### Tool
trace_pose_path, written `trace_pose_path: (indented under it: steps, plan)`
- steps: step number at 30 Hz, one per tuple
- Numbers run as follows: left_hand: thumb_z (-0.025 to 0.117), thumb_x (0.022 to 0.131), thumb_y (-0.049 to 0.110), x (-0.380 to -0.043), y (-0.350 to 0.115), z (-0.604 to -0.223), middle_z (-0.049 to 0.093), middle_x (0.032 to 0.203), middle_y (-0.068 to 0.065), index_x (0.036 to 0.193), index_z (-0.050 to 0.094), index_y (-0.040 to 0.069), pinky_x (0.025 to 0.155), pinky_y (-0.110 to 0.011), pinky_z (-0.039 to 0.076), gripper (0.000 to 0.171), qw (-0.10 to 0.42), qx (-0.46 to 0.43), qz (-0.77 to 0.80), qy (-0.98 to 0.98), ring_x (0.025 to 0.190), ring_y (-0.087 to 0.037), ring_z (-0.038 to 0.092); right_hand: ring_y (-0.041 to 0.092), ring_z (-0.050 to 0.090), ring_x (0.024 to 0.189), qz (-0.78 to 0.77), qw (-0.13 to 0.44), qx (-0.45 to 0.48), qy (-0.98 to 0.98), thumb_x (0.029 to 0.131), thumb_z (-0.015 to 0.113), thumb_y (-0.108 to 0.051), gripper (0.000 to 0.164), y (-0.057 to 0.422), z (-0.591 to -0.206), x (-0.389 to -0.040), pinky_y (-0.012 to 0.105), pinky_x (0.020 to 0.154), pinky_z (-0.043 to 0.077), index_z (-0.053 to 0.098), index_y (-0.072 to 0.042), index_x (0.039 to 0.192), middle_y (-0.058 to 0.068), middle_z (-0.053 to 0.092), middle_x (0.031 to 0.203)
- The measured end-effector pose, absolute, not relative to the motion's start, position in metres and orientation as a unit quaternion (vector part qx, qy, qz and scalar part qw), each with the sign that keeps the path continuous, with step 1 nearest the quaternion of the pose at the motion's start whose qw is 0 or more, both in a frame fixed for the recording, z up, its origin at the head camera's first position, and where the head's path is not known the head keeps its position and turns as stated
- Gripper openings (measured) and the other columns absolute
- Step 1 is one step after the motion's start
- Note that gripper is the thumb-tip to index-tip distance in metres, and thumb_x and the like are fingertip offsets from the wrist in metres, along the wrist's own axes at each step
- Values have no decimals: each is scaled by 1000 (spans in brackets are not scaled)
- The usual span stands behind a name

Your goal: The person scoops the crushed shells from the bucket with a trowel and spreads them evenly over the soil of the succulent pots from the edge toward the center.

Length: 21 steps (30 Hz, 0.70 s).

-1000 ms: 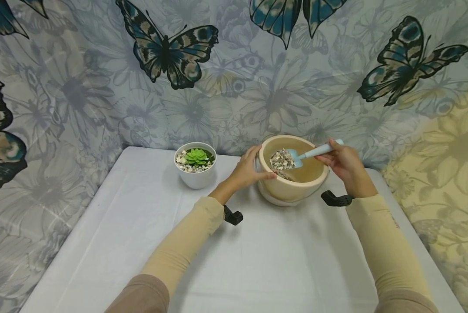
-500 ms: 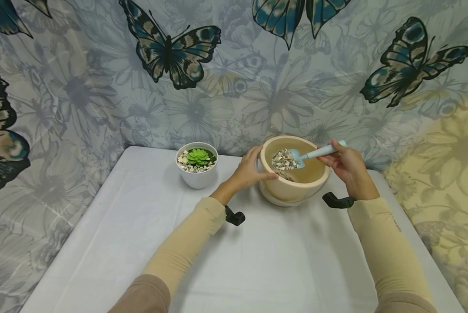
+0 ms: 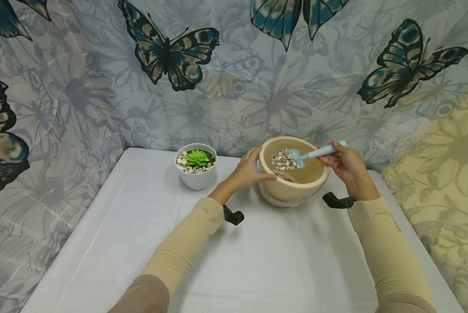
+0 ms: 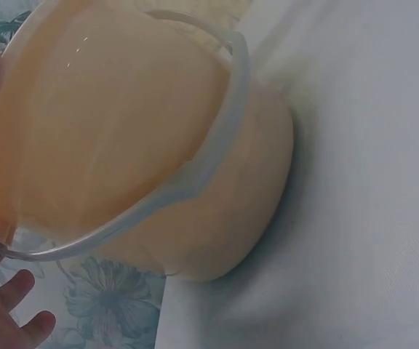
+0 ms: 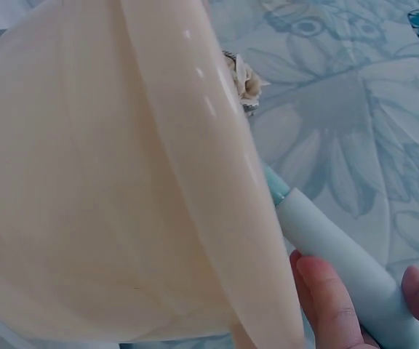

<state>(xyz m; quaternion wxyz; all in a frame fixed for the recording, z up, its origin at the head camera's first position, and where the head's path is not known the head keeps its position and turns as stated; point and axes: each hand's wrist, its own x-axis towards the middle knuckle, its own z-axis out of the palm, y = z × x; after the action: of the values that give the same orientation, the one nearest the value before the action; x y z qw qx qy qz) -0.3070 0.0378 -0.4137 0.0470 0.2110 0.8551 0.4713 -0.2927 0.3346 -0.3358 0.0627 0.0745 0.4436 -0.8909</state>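
Note:
A cream bucket (image 3: 284,194) stands on the table, its mouth leaning toward the right. My left hand (image 3: 244,171) grips the bucket's left rim, thumb along the near side and fingers round the outer edge. Over the mouth is a light blue hand trowel (image 3: 320,151), heaped with small mixed pebbles (image 3: 283,159). My right hand (image 3: 347,167) holds the trowel by its handle, between thumb and fingers. More gravel shows low inside the bucket. In the left wrist view, a pale bail handle (image 4: 228,120) hangs against the bucket's outside. The rim hides most of the trowel blade in the right wrist view.
A white pot (image 3: 196,179) with a green succulent (image 3: 197,157) and pale stones stands left of the bucket. A white cloth (image 3: 234,269) covers the table. Close behind it hangs a butterfly-and-flower backdrop (image 3: 194,113).
The trowel and my right hand have shifted very slightly to the right. My left hand and the bucket have stayed in place.

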Motion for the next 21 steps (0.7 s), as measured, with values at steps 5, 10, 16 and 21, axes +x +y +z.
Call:
trace_pose_path:
  steps: [5,10,16,21]
  plan:
    - [80,76,49,-308,37,-413,16,163,-6,158,15,24,116,-58,27,107,44,217,467,856,150,-33,17,30,74,80,-892,62,73,443,99,53,-13,14,335,-335,-291,38,70,61,56,0,95,18,72,82]
    - [80,76,47,-307,37,-413,18,162,-4,157,19,21,116,-58,27,105,39,219,466,856,150,-32,17,30,74,80,-892,60,75,441,99,53,-14,15,336,-336,-291,38,70,61,57,0,95,19,73,82]
    - [81,75,47,-306,35,-412,18,163,-4,157,20,22,116,-58,28,105,37,219,467,856,150,-33,18,30,75,80,-892,56,75,443,98,55,-14,15,336,-338,-289,38,70,61,58,0,95,19,74,82]
    - [82,74,48,-307,32,-412,19,163,-2,156,23,26,116,-58,27,104,38,222,473,852,150,-31,17,30,75,80,-892,54,67,444,98,55,-14,15,336,-337,-287,38,70,61,58,0,94,19,74,82]
